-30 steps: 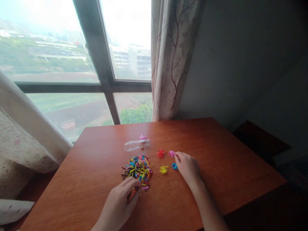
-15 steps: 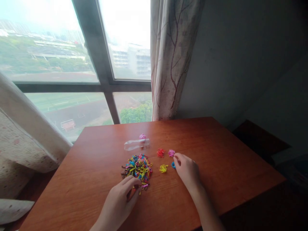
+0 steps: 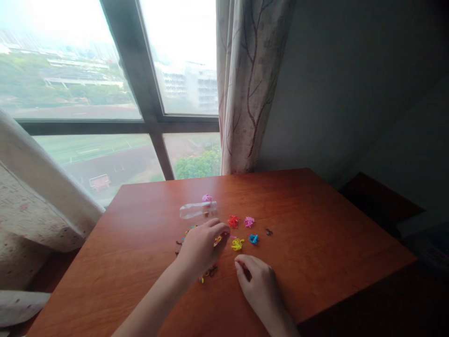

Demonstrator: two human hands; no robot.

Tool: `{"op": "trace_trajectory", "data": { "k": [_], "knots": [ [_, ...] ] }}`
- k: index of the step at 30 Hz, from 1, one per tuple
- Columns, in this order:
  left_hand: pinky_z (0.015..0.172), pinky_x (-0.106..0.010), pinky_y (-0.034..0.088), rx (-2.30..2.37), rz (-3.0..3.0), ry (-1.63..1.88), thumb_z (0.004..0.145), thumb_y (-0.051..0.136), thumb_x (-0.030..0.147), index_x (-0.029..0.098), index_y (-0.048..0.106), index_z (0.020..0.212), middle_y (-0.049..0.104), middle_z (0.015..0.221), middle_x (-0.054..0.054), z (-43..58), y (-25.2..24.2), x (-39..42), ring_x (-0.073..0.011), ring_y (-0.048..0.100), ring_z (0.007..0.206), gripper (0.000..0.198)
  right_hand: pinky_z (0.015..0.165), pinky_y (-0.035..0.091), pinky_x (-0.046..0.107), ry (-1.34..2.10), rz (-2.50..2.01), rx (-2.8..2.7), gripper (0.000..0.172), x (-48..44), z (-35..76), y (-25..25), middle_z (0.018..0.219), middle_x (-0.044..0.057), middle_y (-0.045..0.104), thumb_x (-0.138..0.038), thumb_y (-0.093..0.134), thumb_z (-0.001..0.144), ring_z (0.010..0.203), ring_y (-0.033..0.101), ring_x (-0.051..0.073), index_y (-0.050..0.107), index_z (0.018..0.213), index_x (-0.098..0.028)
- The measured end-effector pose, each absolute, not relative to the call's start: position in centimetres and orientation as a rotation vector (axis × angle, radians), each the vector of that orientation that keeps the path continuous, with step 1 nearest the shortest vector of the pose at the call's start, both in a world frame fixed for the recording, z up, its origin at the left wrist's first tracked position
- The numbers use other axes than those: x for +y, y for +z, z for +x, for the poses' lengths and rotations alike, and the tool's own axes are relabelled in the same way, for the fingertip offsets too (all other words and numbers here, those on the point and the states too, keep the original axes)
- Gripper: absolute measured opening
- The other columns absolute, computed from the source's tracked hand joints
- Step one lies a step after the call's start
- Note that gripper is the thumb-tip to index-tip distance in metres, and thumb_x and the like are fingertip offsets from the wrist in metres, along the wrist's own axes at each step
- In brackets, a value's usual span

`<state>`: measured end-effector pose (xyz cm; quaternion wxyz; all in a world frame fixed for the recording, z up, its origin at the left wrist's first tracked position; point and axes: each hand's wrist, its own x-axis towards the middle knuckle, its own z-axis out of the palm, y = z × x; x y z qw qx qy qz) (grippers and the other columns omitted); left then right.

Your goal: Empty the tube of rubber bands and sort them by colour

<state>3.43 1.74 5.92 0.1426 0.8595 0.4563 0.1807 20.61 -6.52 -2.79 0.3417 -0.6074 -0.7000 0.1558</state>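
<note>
My left hand (image 3: pixel 203 245) is over the heap of mixed-colour rubber bands (image 3: pixel 210 271) and hides most of it. Its fingers are pinched on a pink rubber band (image 3: pixel 232 237), whose end sticks out just above the yellow pile. My right hand (image 3: pixel 260 283) is closed, thumb and fingertips together, low over the table in front of the yellow rubber bands (image 3: pixel 237 244); nothing shows between its tips. Beyond are small piles of red rubber bands (image 3: pixel 233 221), pink rubber bands (image 3: pixel 249 222) and blue rubber bands (image 3: pixel 253 239). One dark rubber band (image 3: pixel 268 231) lies to their right.
Behind the heap a clear plastic bottle (image 3: pixel 191 210) lies on its side, with a pink bundle (image 3: pixel 206 198) by its far side. The wooden table (image 3: pixel 333 243) stands against a window and a patterned curtain (image 3: pixel 242 93). Its right edge drops off into shadow.
My left hand has moved up and right from the heap's near edge, carrying the pink rubber band. My right hand has drawn back from the pink pile toward me, uncovering the blue pile and dark band.
</note>
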Motion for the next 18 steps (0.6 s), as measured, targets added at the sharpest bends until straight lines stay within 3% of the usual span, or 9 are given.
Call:
{"op": "trace_trajectory", "data": {
  "k": [3, 5, 8, 18],
  "knots": [
    [0.070, -0.028, 0.051, 1.271, 2.501, 0.444, 0.093, 0.054, 0.024, 0.022, 0.070, 0.093, 0.069, 0.093, -0.003, 6.0, 5.9, 3.9, -0.0180, 0.067, 0.079, 0.017, 0.069, 0.046, 0.024, 0.431, -1.574, -1.828, 0.021, -6.7, 20.6, -2.5, 0.080, 0.003, 0.072, -0.017, 0.049, 0.092, 0.073, 0.068, 0.017, 0.068, 0.086, -0.022],
    [0.075, -0.033, 0.054, 1.261, 2.491, 0.392, 0.093, 0.056, 0.030, 0.020, 0.068, 0.104, 0.069, 0.097, -0.005, 7.7, 5.6, 5.2, -0.0185, 0.067, 0.082, 0.018, 0.070, 0.046, 0.024, 0.440, -1.573, -1.836, 0.021, -6.7, 20.5, -2.3, 0.080, 0.003, 0.072, -0.015, 0.049, 0.092, 0.073, 0.068, 0.017, 0.068, 0.086, -0.022],
    [0.086, -0.041, 0.055, 1.263, 2.466, 0.346, 0.094, 0.058, 0.034, 0.018, 0.059, 0.121, 0.062, 0.122, -0.009, 9.8, 4.9, 6.6, -0.0208, 0.064, 0.101, 0.031, 0.071, 0.047, 0.024, 0.447, -1.566, -1.837, 0.022, -6.6, 20.5, -2.1, 0.081, 0.003, 0.072, -0.014, 0.048, 0.091, 0.074, 0.068, 0.018, 0.069, 0.086, -0.022],
    [0.087, -0.041, 0.054, 1.284, 2.449, 0.361, 0.093, 0.060, 0.033, 0.020, 0.058, 0.122, 0.060, 0.125, -0.008, 11.8, 4.3, 7.0, -0.0224, 0.063, 0.106, 0.032, 0.069, 0.048, 0.025, 0.468, -1.545, -1.835, 0.023, -6.5, 20.7, -2.1, 0.080, 0.003, 0.072, -0.011, 0.050, 0.088, 0.074, 0.068, 0.018, 0.070, 0.086, -0.022]
  ]
}}
